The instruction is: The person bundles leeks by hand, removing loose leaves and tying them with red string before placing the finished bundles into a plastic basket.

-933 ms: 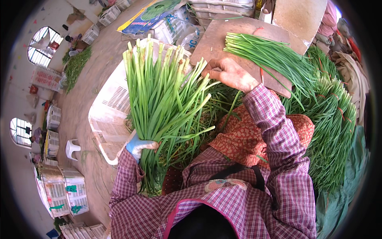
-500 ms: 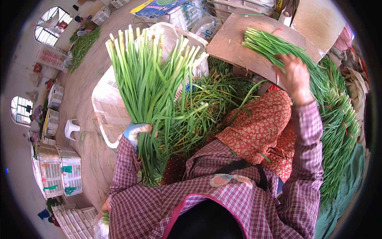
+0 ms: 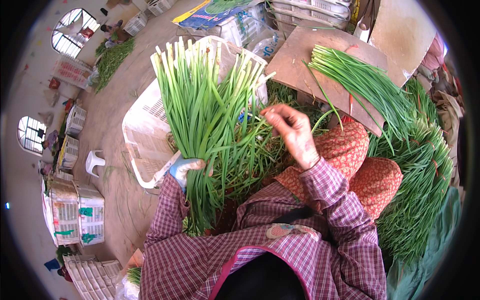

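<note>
My left hand (image 3: 186, 171), in a white and blue glove, is closed round the lower part of a big bunch of garlic chives (image 3: 205, 105), its pale stem ends up and its leaves hanging down. Bare, my right hand (image 3: 294, 131) pinches the end of a chive stalk sticking out at the bunch's right side; the fingertips partly hide it. A smaller pile of chives (image 3: 355, 75) lies on the brown board (image 3: 295, 55) to the right, leaves over its edge.
A white plastic crate (image 3: 145, 130) stands behind the bunch. Loose chive scraps (image 3: 280, 100) lie heaped under the board. Tied chive bundles (image 3: 425, 190) are stacked at my right. A white stool (image 3: 94, 162) and stacked crates (image 3: 75, 212) stand at the left.
My right hand has come left from the chives on the board to the bunch's side and closed on a stalk. A loose stalk now hangs over the board's left edge. My left hand keeps its hold.
</note>
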Demonstrator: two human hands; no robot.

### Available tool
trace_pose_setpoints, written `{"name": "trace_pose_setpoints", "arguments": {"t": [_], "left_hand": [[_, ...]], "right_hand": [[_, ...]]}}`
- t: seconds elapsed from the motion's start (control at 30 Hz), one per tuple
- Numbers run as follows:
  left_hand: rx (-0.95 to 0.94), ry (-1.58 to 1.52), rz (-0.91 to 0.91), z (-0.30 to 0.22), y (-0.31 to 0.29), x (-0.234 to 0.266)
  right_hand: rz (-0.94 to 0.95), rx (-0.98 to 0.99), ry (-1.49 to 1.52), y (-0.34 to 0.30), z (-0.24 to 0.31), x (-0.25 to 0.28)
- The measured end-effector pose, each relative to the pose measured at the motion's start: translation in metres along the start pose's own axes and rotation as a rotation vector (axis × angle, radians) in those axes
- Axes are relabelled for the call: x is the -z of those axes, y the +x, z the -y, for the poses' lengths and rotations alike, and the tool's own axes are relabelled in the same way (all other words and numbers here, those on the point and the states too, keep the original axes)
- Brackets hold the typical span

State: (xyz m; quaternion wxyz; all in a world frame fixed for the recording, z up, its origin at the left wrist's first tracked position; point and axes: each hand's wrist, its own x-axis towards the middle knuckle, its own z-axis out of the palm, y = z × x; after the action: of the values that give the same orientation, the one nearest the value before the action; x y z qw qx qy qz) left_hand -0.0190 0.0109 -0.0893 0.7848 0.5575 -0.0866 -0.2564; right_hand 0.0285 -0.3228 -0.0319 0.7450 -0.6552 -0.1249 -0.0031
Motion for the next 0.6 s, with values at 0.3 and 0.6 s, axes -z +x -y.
{"name": "trace_pose_setpoints", "arguments": {"t": [0.3, 0.6], "left_hand": [[0.128, 0.03, 0.019, 0.015, 0.031, -0.031], [0.133, -0.127, -0.068, 0.037, 0.052, -0.079]], "right_hand": [[-0.366, 0.102, 0.404, 0.053, -0.034, 0.0], [-0.46, -0.07, 0.927, 0.062, -0.036, -0.009]]}}
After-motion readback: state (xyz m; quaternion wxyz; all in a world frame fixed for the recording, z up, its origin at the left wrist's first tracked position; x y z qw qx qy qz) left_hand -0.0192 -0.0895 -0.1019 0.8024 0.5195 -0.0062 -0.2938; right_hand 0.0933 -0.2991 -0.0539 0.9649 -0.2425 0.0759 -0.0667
